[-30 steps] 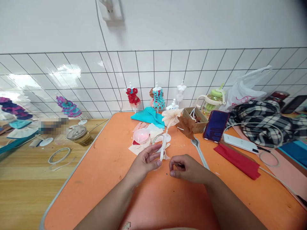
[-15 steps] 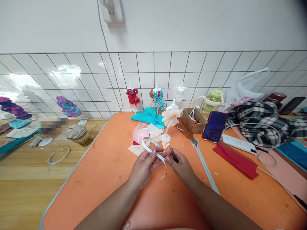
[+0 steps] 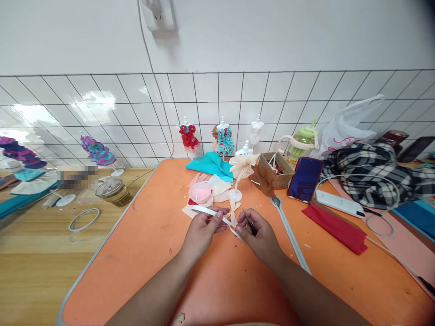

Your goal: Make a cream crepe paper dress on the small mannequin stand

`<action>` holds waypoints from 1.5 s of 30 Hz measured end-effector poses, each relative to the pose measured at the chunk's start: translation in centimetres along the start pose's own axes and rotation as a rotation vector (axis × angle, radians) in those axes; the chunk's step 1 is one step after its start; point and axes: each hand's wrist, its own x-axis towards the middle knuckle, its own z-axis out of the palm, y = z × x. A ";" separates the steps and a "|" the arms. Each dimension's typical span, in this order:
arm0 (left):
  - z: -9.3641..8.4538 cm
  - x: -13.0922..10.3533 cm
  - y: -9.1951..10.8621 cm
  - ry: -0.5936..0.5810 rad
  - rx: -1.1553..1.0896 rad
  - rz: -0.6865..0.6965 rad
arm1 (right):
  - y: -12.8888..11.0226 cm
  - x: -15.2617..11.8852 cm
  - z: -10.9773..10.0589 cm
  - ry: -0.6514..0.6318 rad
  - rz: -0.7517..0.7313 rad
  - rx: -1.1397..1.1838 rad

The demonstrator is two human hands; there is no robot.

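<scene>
My left hand [image 3: 204, 231] is closed on a thin roll of white tape [image 3: 207, 211], which is seen almost edge-on. A loose strip of the tape [image 3: 234, 231] runs from it towards my right hand [image 3: 260, 235]. That hand is closed around a slim, dark, pointed tool [image 3: 250, 223], its tip pointing up and away; whether it is tweezers or snips I cannot tell. My right thumb and fingertip are at the strip's end. Just beyond my hands lie a pink bowl [image 3: 200, 192], pale fabric scraps [image 3: 219, 184] and a peach fabric flower [image 3: 243, 166] on a white stand.
Small dress forms [image 3: 189, 138] stand along the wall beside turquoise cloth [image 3: 209, 165]. To the right are a cardboard box [image 3: 282, 177], a phone [image 3: 305, 179], long tweezers [image 3: 290, 233], red fabric [image 3: 336, 228] and a plaid cloth [image 3: 370, 176]. A lidded jar [image 3: 113, 192] stands left.
The tape roll has tilted from a visible ring to nearly edge-on. My right hand has shifted slightly right, still with the pointed tool in it.
</scene>
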 end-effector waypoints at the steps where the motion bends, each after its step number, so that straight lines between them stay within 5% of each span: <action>1: 0.0 0.0 0.0 0.002 -0.022 -0.026 | 0.0 0.0 0.1 -0.006 0.008 0.003; 13: -0.5 -0.1 -0.4 -0.129 -0.136 0.015 | 0.3 -0.2 0.3 -0.003 0.000 0.005; 22: -0.6 -0.5 0.1 -0.208 -0.116 0.017 | 0.7 0.4 -0.6 0.096 -0.107 -0.281; 26: -0.8 -0.3 0.4 -0.147 -0.112 0.023 | 0.8 0.5 -0.6 0.099 -0.124 -0.337; 31: -0.9 0.1 0.6 -0.054 -0.048 0.054 | 0.1 0.3 -1.0 0.274 -0.195 -0.394; 37: -0.7 0.2 0.4 0.013 0.013 0.089 | -0.3 -0.6 -0.2 -0.140 -0.061 -0.475; 45: -0.3 -0.3 0.5 0.009 0.118 0.054 | 0.0 -1.0 0.9 -0.163 -0.025 -0.479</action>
